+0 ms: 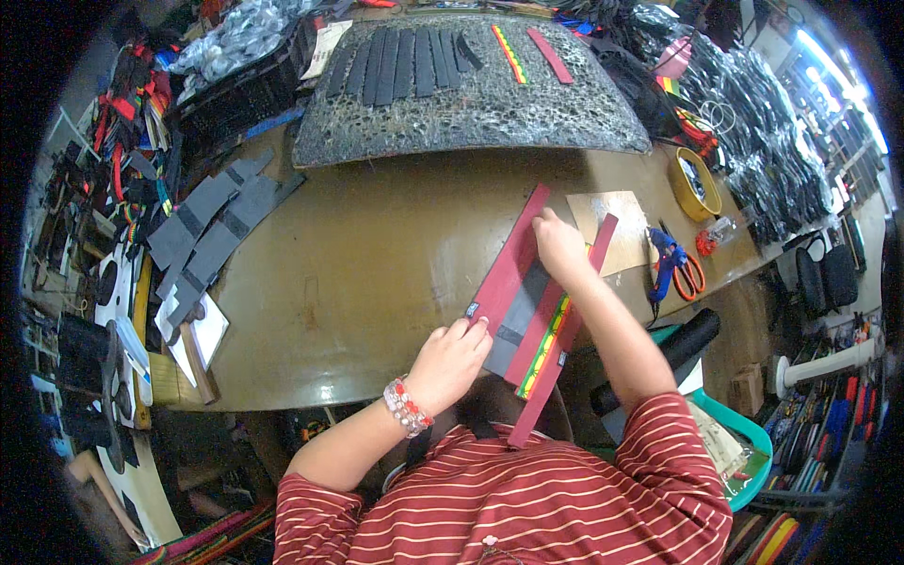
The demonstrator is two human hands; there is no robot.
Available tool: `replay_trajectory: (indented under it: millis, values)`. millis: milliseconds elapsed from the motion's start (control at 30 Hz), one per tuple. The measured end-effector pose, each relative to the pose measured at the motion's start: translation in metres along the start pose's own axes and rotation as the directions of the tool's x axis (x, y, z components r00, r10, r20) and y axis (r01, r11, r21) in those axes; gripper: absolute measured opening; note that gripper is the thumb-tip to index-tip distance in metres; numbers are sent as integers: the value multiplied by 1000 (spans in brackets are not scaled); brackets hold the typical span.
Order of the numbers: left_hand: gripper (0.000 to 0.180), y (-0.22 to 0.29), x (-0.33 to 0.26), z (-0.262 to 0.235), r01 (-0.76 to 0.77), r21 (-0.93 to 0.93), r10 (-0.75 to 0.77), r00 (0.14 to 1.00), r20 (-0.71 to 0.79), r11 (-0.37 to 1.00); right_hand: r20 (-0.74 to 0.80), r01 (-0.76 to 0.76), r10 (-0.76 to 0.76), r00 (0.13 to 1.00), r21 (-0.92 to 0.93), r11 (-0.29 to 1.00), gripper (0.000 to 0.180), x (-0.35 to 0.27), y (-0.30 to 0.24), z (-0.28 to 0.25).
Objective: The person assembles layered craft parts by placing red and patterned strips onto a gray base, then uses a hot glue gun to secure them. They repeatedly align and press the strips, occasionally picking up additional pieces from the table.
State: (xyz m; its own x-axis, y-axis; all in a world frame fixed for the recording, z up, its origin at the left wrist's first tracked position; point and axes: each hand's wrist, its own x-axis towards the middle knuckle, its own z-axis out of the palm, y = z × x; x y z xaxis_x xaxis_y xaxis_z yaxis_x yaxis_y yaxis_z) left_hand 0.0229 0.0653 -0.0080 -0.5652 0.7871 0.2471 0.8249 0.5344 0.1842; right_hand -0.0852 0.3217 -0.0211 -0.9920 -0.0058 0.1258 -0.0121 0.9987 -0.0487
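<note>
At the table's front edge lies a grey panel (521, 313) with a long maroon strip (508, 252) along its left side. The fingers of my left hand (444, 363) close on the strip's lower end, by a small dark label (472, 309). Higher up, my right hand (558, 247) is closed with its fingertips on the same strip. Beneath my right forearm runs another maroon strip (537, 405), and beside it a green, yellow and red patterned ribbon (541, 356). The forearm hides part of both.
A rough dark board (395, 127) at the back carries several black strips (405, 64). At right are a blue glue gun (667, 259), orange-handled scissors (691, 279) and a yellow oval container (695, 193). Grey cut pieces (212, 226) and a hammer (195, 353) lie left.
</note>
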Motion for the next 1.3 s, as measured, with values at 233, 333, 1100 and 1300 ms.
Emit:
replay_trajectory:
  millis: [233, 333, 1100, 1300]
  values:
    - [29, -43, -13, -6, 65, -76, -73, 992, -102, 995, 74, 87, -172, 982, 633, 769, 15, 103, 36, -123]
    - [31, -59, -17, -4, 42, -169, -60, 993, -103, 985, -429, 169, -15, 903, 323, 931, 18, 166, 24, -142]
    - [27, -65, -20, 1, 65, -384, -118, 986, -117, 921, -216, -96, 67, 974, -123, 988, 19, 284, 7, -112]
    - [26, -68, -20, 2, 55, -389, -110, 987, -121, 920, 142, -130, -55, 988, 975, 182, 15, 235, 21, -125]
